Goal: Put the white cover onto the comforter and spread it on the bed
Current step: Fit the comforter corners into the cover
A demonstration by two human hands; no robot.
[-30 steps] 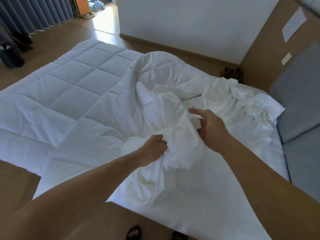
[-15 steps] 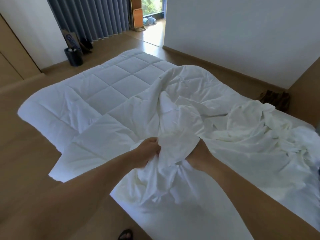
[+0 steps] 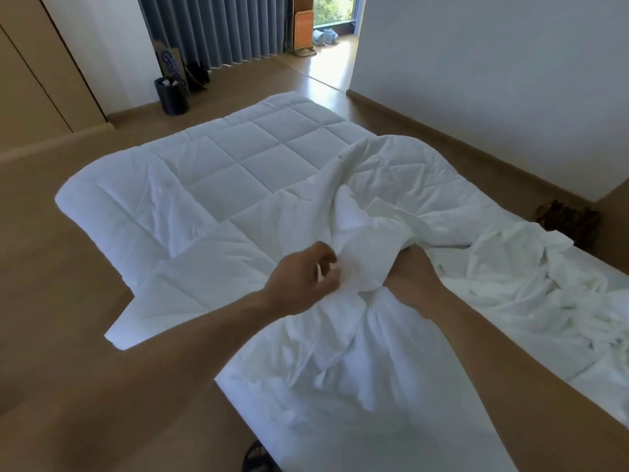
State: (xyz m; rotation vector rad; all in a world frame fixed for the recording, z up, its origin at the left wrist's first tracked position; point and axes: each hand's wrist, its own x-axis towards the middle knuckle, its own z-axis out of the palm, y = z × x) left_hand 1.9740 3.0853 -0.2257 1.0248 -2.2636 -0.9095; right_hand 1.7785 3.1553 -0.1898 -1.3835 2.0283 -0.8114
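Note:
A quilted white comforter (image 3: 238,165) lies flat over the far left part of the bed (image 3: 391,437), with one corner hanging past the edge. The thin white cover (image 3: 517,287) lies crumpled on the right side, and a bunch of it rises between my hands. My left hand (image 3: 303,277) pinches the bunched cloth from the left, fingers curled, slightly blurred. My right hand (image 3: 412,277) is pushed into the fold from below; its fingers are hidden inside the cloth.
Wooden floor surrounds the bed. A black bin (image 3: 172,97) stands by the grey curtains (image 3: 218,28) at the back left. Dark shoes (image 3: 568,223) sit by the right wall. My sandalled foot (image 3: 258,458) is at the bed's near edge.
My right hand has slid into the bunched cover, so its fingers no longer show. My left hand has risen with the cloth. The view has swung left.

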